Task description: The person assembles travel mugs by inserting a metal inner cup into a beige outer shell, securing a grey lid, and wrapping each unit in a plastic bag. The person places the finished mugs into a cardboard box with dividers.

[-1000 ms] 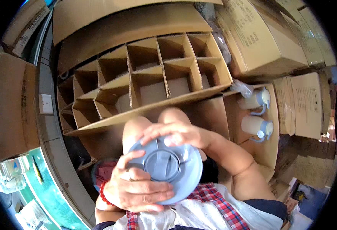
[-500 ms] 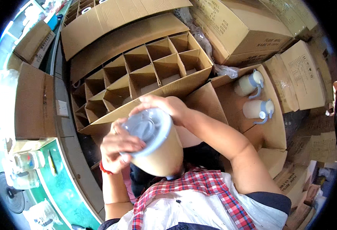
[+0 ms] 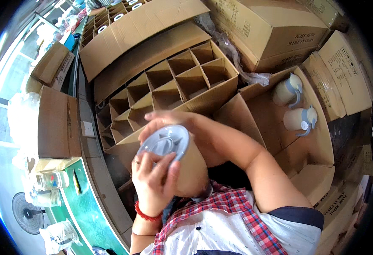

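Observation:
A cream vacuum flask (image 3: 190, 170) is tilted in front of my chest, with its round grey-blue base turned up. My left hand (image 3: 152, 178) grips it at the near left side, fingers lying over the edge of the base. My right hand (image 3: 169, 121) lies along the far side of the flask; motion smears its fingers, and part of it is hidden behind the base. The flask's other end, by my apron, is mostly out of sight. Just beyond my hands stands an open carton (image 3: 212, 91) divided into cells by cardboard partitions.
An open carton (image 3: 275, 146) on the right holds two cream flasks (image 3: 294, 119) with grey-blue handles, lying on their sides. Closed cartons (image 3: 288, 38) are stacked behind it. On the left are a green-topped table (image 3: 88, 212), a brown box (image 3: 59, 123) and a black fan (image 3: 27, 212).
My left hand has shifted its fingers on the base, its thumb now apart at the near edge. My right hand has slid along the flask's far side. The whole view has shifted slightly.

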`<move>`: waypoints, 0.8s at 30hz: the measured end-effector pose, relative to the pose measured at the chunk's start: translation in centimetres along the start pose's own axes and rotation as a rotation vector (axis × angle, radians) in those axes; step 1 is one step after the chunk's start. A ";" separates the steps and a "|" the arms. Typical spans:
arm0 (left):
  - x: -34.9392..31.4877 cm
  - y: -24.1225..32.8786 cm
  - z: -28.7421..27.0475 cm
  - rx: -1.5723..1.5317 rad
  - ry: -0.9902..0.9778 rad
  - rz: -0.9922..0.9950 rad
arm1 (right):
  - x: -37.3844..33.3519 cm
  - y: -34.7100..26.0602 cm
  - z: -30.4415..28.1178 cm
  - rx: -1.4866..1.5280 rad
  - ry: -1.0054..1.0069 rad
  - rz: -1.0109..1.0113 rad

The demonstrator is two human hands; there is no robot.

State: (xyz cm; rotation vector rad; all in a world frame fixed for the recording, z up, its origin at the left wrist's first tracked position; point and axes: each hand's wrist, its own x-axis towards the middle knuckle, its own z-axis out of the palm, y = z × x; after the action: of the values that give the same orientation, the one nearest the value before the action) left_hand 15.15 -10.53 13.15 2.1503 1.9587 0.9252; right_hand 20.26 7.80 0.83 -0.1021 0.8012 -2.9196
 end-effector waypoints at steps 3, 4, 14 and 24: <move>1.3 1.2 0.6 0.109 -0.028 0.007 | 0.3 -0.3 1.1 -0.045 -0.138 0.017; 1.8 1.3 0.6 0.122 -0.044 0.006 | 0.5 -0.2 0.7 0.035 -0.144 0.056; 4.6 -4.0 0.0 -0.222 -0.314 0.365 | -3.2 0.9 -1.9 -0.324 -0.109 -0.311; 1.9 -11.3 1.2 -0.636 -0.103 0.471 | -3.9 0.0 3.3 -0.448 0.433 -0.317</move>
State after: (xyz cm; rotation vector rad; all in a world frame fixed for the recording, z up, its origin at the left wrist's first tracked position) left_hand 5.80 -6.38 7.80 2.2020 0.9214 1.2503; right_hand 24.39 6.61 3.53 0.4183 1.6354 -3.0236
